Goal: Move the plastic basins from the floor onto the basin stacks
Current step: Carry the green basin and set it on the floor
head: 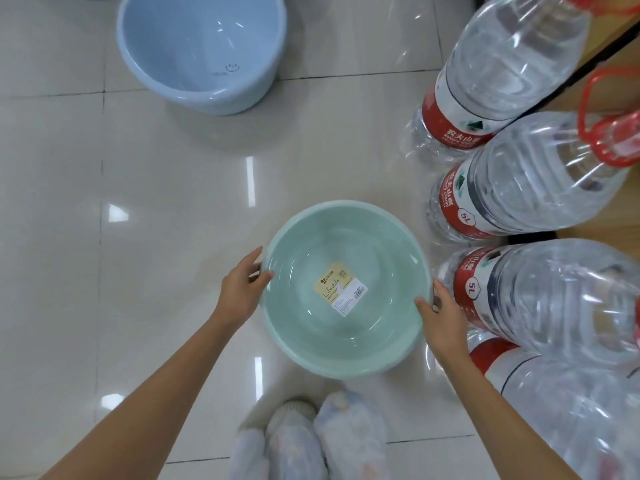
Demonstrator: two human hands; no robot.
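Note:
A pale green plastic basin (346, 337) with a yellow and white label in its bottom is in front of me over the tiled floor. My left hand (242, 289) grips its left rim, thumb inside. My right hand (440, 313) grips the right rim the same way. I cannot tell whether the basin rests on the floor or is lifted. A deeper light blue basin (204, 53) with a small smiley mark stands on the floor farther away, at the upper left.
Several large 5L water bottles (526, 181) with red labels and red handles, wrapped in clear film, line the right side close to the green basin. A wooden shelf edge (609, 39) shows at the upper right. My feet in pale covers (311, 441) are below.

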